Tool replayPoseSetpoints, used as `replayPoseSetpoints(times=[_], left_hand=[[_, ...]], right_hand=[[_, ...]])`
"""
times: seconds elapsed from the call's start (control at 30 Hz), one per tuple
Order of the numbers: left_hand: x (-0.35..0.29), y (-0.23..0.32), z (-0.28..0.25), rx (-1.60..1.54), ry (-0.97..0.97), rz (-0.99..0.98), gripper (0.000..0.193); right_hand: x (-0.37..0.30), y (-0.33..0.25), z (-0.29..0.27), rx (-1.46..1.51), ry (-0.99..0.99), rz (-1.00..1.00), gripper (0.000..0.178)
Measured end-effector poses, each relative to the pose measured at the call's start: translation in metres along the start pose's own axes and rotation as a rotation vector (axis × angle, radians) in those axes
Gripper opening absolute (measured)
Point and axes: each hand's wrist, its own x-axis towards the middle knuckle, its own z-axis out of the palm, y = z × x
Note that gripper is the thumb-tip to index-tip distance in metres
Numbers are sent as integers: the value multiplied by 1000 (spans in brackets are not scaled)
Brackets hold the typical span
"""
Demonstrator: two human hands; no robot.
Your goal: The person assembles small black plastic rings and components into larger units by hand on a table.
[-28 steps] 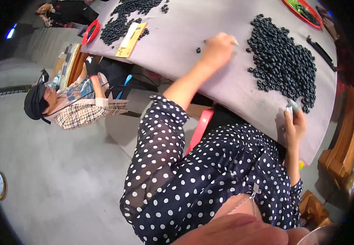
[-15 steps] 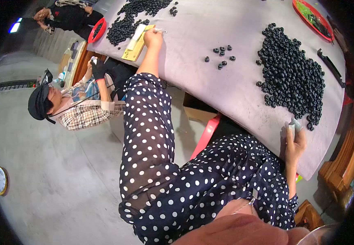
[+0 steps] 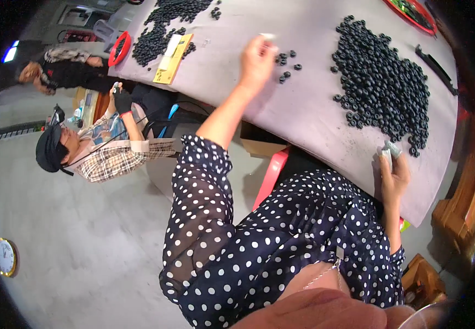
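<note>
My left hand (image 3: 258, 63) hangs over the table beside a small group of round black bead-like pieces (image 3: 287, 74). It is smeared by motion, its fingers are bent, and white wrapping shows at a fingertip. Whether it holds anything is unclear. My right hand (image 3: 395, 174) rests near the table's front edge, just below a large pile of the same black pieces (image 3: 382, 82), many with a pale ring on top. Pale wrapping covers its thumb and a fingertip, which stand slightly apart with nothing visible between them.
A yellow box (image 3: 173, 59) with a white strip lies left of my left hand. Smaller black piles (image 3: 152, 46) and a red basket (image 3: 119, 49) are beyond it. A black bar (image 3: 436, 70) and red tray (image 3: 413, 15) lie far right. A person in a cap (image 3: 114, 145) sits at left.
My left hand has let go of the yellow box and moved right to the small group of black pieces. My right hand stays by the large pile. The view has shifted slightly.
</note>
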Motion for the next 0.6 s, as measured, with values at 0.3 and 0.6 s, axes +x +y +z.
replayPoseSetpoints(times=[0.3,0.6], left_hand=[[-78,70,70,-11,-360,109,15],[-57,88,75,62,-297,53,18]], right_hand=[[4,-12,9,14,39,-41,23],[7,-13,7,24,18,-60,18]])
